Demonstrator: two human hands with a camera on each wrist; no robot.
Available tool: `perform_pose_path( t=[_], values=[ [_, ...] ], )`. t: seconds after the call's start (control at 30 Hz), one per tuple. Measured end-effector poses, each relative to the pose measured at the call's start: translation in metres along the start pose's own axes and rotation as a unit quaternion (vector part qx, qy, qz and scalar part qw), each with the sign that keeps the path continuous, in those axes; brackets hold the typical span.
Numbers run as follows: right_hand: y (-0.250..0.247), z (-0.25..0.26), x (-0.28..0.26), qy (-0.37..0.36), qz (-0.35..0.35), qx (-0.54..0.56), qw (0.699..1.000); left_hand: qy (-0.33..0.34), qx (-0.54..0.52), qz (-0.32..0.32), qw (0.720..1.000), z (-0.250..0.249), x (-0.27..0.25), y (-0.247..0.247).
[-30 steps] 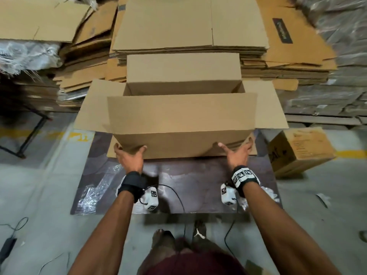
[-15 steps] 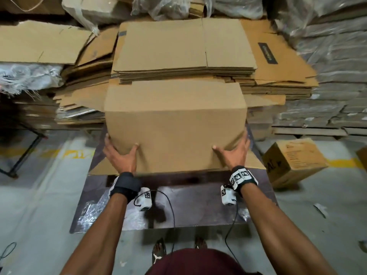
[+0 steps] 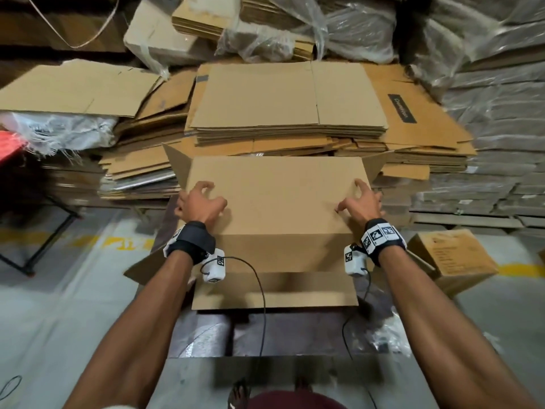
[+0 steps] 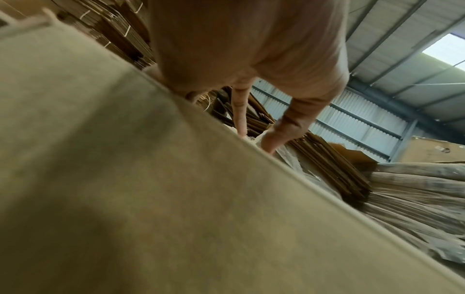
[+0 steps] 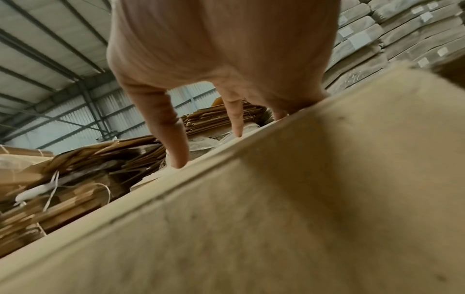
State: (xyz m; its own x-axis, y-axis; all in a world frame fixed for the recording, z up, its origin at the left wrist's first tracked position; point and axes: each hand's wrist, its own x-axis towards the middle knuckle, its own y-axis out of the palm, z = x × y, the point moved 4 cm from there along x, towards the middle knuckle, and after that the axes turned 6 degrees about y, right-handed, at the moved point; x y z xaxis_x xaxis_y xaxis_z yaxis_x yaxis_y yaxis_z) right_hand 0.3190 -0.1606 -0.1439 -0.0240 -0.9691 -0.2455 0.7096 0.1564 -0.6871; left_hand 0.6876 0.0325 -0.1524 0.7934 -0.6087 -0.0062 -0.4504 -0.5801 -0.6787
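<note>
I see the cardboard box [image 3: 277, 196] sitting on the dark desk [image 3: 295, 335] right in front of me, a plain closed face turned up. My left hand [image 3: 200, 202] rests on that face at its left edge and my right hand [image 3: 358, 200] at its right edge, well apart from each other. On both hands the fingers are spread and bent, with the tips touching the cardboard. In the right wrist view the thumb and one finger [image 5: 236, 119] come down onto the board near its edge. Neither hand pinches or wraps anything that I can make out, though the outermost fingers sit so near the edges that I cannot tell if they hook over. Two side flaps [image 3: 177, 163] stick out at the far corners, and a long flap [image 3: 274, 293] lies flat toward me on the desk. Behind the box stands a stack of flattened cartons [image 3: 289, 98]. A small closed carton [image 3: 451, 258] sits on the floor to the right.
</note>
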Motion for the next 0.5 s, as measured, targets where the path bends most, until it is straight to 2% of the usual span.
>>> perform_pose_path(
  t=[0.1,0.17,0.23,0.3,0.33,0.37,0.43,0.5],
  values=[
    [0.006,-0.002,0.007,-0.002,0.021,-0.032,0.999,0.027,0.044,0.07,0.996,0.009,0.014,0.005],
    [0.019,-0.01,0.005,-0.01,0.035,-0.094,0.995,0.055,0.099,0.11,0.987,0.02,0.014,0.014],
    [0.033,-0.02,0.001,-0.028,0.03,-0.141,0.989,0.12,0.166,0.089,0.975,0.027,0.004,0.024],
    [0.045,-0.027,-0.002,-0.045,0.003,-0.158,0.986,0.216,0.166,0.052,0.961,0.023,-0.021,0.034],
    [0.05,-0.029,-0.003,-0.052,-0.01,-0.168,0.984,0.27,0.157,0.054,0.948,0.021,-0.035,0.04],
    [0.056,-0.032,-0.004,-0.058,-0.02,-0.18,0.982,0.326,0.165,0.075,0.928,0.02,-0.051,0.047],
    [0.065,-0.034,-0.005,-0.072,-0.036,-0.21,0.974,0.425,0.247,0.124,0.862,0.019,-0.079,0.067],
    [0.072,-0.033,-0.009,-0.085,-0.046,-0.226,0.969,0.479,0.343,0.154,0.793,0.024,-0.098,0.086]
  ],
)
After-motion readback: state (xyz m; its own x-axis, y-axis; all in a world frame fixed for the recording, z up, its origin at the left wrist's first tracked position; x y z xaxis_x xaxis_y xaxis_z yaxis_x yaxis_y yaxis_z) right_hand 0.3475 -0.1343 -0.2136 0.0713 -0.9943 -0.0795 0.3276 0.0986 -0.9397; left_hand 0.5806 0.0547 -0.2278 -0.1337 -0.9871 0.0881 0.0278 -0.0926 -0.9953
